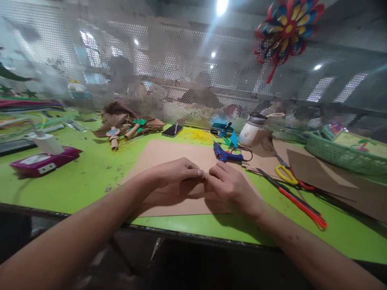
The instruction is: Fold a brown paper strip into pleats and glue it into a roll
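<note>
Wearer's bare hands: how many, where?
2: left hand and, close beside it, right hand, both over the light-brown paper sheet on the lime-green tabletop.

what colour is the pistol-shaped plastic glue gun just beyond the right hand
Dark blue; the glue gun shows best in the head view.

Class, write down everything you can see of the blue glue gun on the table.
The glue gun has a glossy blue body that looks like plastic, with its narrow front end pointing away from the person and slightly left. A dark cable curls in a loop to its right. It lies on its side by the far right part of the tan sheet, just beyond the right hand. Neither hand grips it. Its trigger cannot be made out.
</note>
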The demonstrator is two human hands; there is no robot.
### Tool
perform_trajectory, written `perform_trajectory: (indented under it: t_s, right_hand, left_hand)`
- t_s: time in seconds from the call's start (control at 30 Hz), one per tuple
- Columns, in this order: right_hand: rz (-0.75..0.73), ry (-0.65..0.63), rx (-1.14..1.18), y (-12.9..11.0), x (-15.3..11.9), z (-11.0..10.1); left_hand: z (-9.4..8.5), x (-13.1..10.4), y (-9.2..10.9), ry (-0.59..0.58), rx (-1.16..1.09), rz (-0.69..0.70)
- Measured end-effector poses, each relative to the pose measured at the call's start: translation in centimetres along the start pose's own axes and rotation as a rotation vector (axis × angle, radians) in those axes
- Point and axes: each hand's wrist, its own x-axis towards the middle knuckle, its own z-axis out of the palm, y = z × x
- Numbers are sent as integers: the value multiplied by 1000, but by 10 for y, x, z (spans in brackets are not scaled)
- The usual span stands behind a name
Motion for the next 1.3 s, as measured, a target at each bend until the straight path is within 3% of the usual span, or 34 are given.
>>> perform_trajectory:
  t_s: [0.37, 0.53, 0.63, 0.73, 0.97, 1.3]
  right_hand:
    - [97, 96, 221, -1, 0, 5]
    - [324, 235, 586, 5, 0, 0]
    - [482, 131, 818, 12, 0, -2]
    - [536, -14, 943, 16, 1, -2]
    - [543, 76, 862, 20, 0, 1]
    - [536, -2, 789, 23, -1, 2]
  left_hand:
    - [6, -1, -7, -15, -147, 19]
    - [7, -1, -3, 14, -73, 73]
    - [9, -1, 2, 106, 102, 138]
    - [12, -1, 5, 163, 257, 175]
    - [17, 2, 1, 217, 402, 172]
    - [17, -5, 0, 139, 387, 119]
